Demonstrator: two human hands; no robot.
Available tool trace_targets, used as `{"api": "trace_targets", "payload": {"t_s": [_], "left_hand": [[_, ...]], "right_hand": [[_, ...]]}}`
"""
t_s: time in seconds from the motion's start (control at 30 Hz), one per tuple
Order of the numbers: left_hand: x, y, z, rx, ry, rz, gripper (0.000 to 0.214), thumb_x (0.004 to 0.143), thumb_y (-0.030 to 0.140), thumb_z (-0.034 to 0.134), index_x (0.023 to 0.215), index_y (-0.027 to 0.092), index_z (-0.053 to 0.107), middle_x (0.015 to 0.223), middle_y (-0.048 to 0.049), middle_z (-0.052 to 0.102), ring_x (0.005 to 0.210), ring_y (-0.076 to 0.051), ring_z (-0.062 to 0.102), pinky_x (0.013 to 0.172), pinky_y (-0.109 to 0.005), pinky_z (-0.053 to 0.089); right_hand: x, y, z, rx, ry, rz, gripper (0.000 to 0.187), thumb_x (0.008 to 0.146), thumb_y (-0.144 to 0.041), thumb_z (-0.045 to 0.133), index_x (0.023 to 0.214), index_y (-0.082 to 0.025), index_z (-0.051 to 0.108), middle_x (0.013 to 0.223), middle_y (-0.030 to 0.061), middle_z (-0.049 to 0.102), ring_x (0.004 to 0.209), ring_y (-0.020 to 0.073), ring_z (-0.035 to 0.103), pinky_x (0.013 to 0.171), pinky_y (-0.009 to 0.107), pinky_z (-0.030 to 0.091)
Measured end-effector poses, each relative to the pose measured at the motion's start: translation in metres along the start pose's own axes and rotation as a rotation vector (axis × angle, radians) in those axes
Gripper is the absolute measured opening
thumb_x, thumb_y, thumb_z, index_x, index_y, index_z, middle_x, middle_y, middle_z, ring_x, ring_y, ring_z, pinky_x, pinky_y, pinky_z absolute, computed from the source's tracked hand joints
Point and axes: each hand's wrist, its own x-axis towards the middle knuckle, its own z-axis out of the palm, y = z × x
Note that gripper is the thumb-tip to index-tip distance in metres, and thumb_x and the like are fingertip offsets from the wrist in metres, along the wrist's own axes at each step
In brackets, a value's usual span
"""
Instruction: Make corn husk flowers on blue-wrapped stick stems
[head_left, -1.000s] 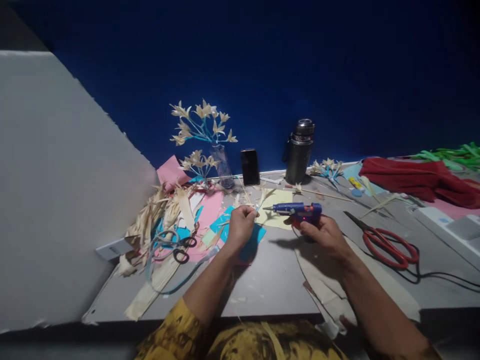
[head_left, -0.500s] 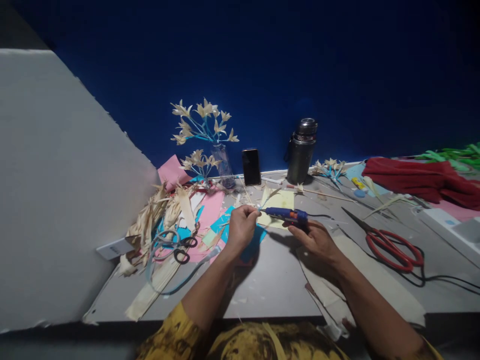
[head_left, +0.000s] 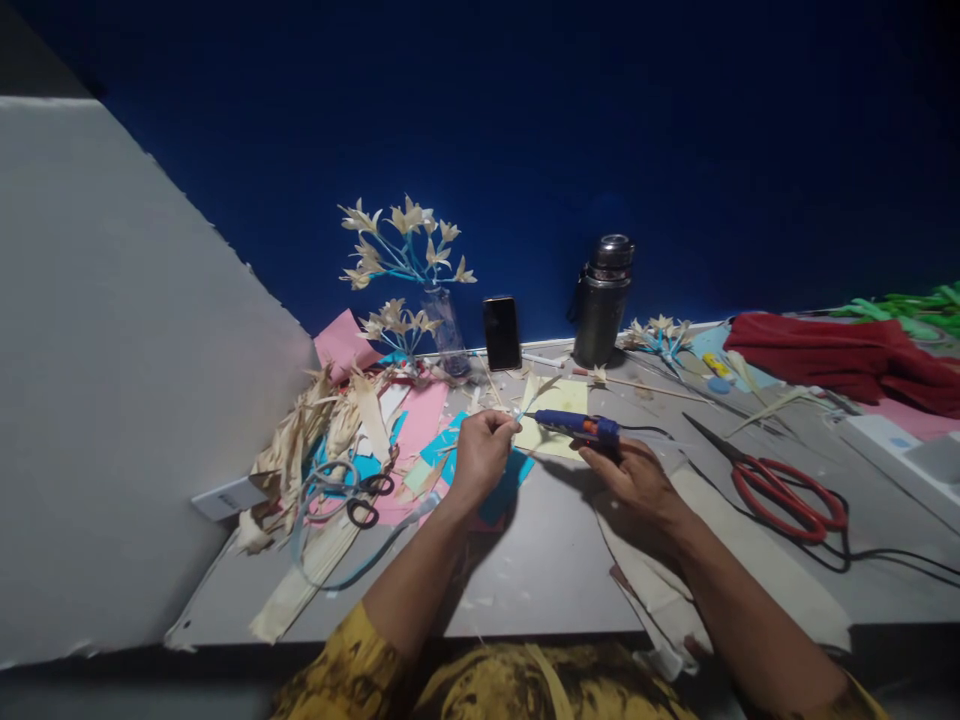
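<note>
My right hand [head_left: 634, 475] is closed around a blue hot glue gun [head_left: 574, 426], its nozzle pointing left. In the fingertips of my left hand [head_left: 484, 450] is pinched a small flower stem [head_left: 523, 405], light blue at the bottom with pale dry petals at its upper end. The glue gun's nozzle is right beside the stem; whether they touch I cannot tell. Under the stem lies a yellow paper sheet [head_left: 562, 435], and blue paper [head_left: 510, 490] shows beneath my left hand.
A bottle of dried-husk flowers [head_left: 446, 335], a phone [head_left: 501, 333] and a steel flask [head_left: 602, 305] line the blue wall. Red-handled scissors [head_left: 787, 495] and a black cord lie right; husks [head_left: 300, 440], ribbon and black-handled scissors [head_left: 367, 500] left. Red cloth [head_left: 832, 355] sits back right.
The glue gun has shifted slightly right, its nozzle drawing a little away from my left fingertips. My left hand keeps its pinch on the stem, almost in place.
</note>
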Motion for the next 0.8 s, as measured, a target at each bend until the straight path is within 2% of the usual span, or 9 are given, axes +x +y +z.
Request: {"api": "trace_targets", "payload": {"t_s": [0.1, 0.23, 0.37, 0.43, 0.53, 0.6, 0.67, 0.8], "left_hand": [[0.0, 0.0, 0.001, -0.009, -0.001, -0.003, 0.015, 0.071, 0.024, 0.065, 0.059, 0.016, 0.063, 0.045, 0.0041, 0.05, 0.042, -0.009, 0.04, 0.046, -0.023, 0.03], [0.001, -0.002, 0.002, -0.031, -0.009, -0.021, 0.014, 0.071, 0.025, 0.064, 0.06, 0.015, 0.065, 0.044, 0.0042, 0.05, 0.04, -0.008, 0.039, 0.044, -0.022, 0.029], [0.002, -0.004, 0.001, -0.074, -0.022, -0.05, 0.014, 0.07, 0.027, 0.064, 0.063, 0.014, 0.066, 0.043, 0.0047, 0.049, 0.037, -0.007, 0.037, 0.04, -0.022, 0.026], [0.002, -0.004, 0.0, -0.102, -0.036, -0.071, 0.014, 0.069, 0.027, 0.065, 0.064, 0.014, 0.066, 0.043, 0.0051, 0.048, 0.035, -0.007, 0.035, 0.039, -0.021, 0.024], [0.001, -0.002, -0.003, -0.145, -0.059, -0.102, 0.016, 0.07, 0.029, 0.065, 0.066, 0.013, 0.066, 0.043, 0.0053, 0.047, 0.034, -0.006, 0.033, 0.038, -0.021, 0.023], [0.0, 0.0, -0.005, -0.166, -0.075, -0.113, 0.019, 0.07, 0.031, 0.066, 0.067, 0.013, 0.066, 0.043, 0.0049, 0.046, 0.035, -0.006, 0.034, 0.038, -0.021, 0.023], [-0.003, 0.001, -0.007, -0.191, -0.107, -0.122, 0.023, 0.07, 0.035, 0.068, 0.068, 0.012, 0.067, 0.044, 0.0043, 0.047, 0.036, -0.006, 0.035, 0.038, -0.02, 0.024], [-0.01, 0.004, -0.012, -0.278, -0.193, -0.148, 0.032, 0.067, 0.043, 0.075, 0.069, 0.012, 0.069, 0.046, 0.003, 0.048, 0.039, -0.006, 0.037, 0.039, -0.019, 0.025]], "right_hand": [[0.0, 0.001, 0.0, 0.045, -0.02, 0.018, 0.023, 0.087, -0.037, 0.063, 0.087, -0.02, 0.078, 0.082, 0.0071, 0.072, 0.078, 0.0266, 0.064, 0.082, 0.048, 0.055], [0.001, 0.001, -0.002, 0.086, 0.032, 0.032, 0.016, 0.081, -0.036, 0.07, 0.084, -0.023, 0.079, 0.078, 0.0064, 0.071, 0.08, 0.0272, 0.063, 0.081, 0.044, 0.054], [-0.001, 0.003, -0.002, 0.005, -0.031, 0.03, 0.025, 0.088, -0.04, 0.062, 0.086, -0.021, 0.078, 0.078, 0.0065, 0.071, 0.075, 0.0263, 0.063, 0.078, 0.044, 0.053], [-0.001, 0.009, -0.001, -0.086, 0.008, -0.011, 0.028, 0.091, -0.041, 0.058, 0.091, -0.02, 0.077, 0.083, 0.0075, 0.073, 0.077, 0.0263, 0.064, 0.078, 0.043, 0.052], [0.001, 0.019, -0.002, -0.213, 0.112, -0.106, 0.026, 0.09, -0.036, 0.058, 0.102, -0.02, 0.074, 0.099, 0.0113, 0.073, 0.092, 0.0294, 0.065, 0.087, 0.043, 0.049], [0.002, 0.024, -0.002, -0.345, 0.062, -0.169, 0.028, 0.091, -0.029, 0.055, 0.113, -0.021, 0.07, 0.108, 0.0124, 0.072, 0.1, 0.0297, 0.062, 0.09, 0.043, 0.045], [0.003, 0.026, 0.001, -0.533, -0.035, -0.174, 0.032, 0.09, -0.022, 0.054, 0.119, -0.021, 0.066, 0.109, 0.012, 0.072, 0.1, 0.0287, 0.06, 0.089, 0.04, 0.042], [0.002, 0.026, 0.004, -0.766, -0.177, -0.104, 0.029, 0.086, -0.019, 0.057, 0.114, -0.019, 0.066, 0.104, 0.0124, 0.07, 0.1, 0.0296, 0.058, 0.085, 0.039, 0.04]]}}
